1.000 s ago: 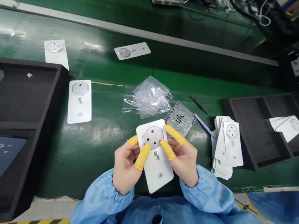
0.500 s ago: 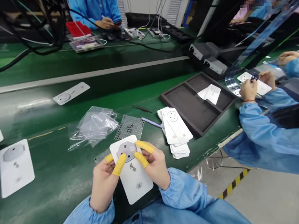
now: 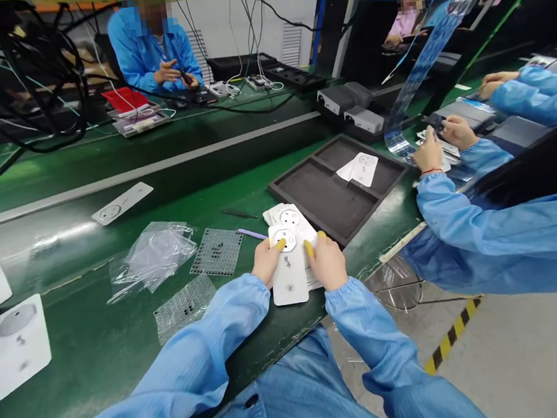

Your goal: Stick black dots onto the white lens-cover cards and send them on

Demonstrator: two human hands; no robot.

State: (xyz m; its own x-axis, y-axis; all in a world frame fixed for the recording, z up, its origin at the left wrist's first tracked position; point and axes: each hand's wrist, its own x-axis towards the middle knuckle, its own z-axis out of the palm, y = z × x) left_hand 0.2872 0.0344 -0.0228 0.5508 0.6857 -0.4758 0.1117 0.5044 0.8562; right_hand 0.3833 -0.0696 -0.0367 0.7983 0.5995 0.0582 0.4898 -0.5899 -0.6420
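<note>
My left hand (image 3: 267,261) grips a white panel (image 3: 289,279) by its upper left side, the yellow-covered thumb lying on the printed plate. The panel overlaps a stack of similar white panels (image 3: 297,219). My right hand (image 3: 326,260), with yellow finger covers, is at the stack's right side; its thumb and finger are apart, and whether it touches a panel is unclear. Left of the stack lie a purple tool (image 3: 252,234), a sheet of small black dots (image 3: 216,251), a second such sheet (image 3: 185,307) and clear plastic bags (image 3: 155,253).
A dark divided tray (image 3: 327,222) holds white panels (image 3: 365,169). More panels (image 3: 20,346) lie at the left. At the right, a co-worker's hands (image 3: 428,154) handle a dark part. Another person (image 3: 153,55) sits across the bench. Grey devices (image 3: 363,119) stand behind the tray.
Both hands have moved right with the panel, from the front of the bench to the stack. The right hand's fingers have left the panel's face. The view has shifted.
</note>
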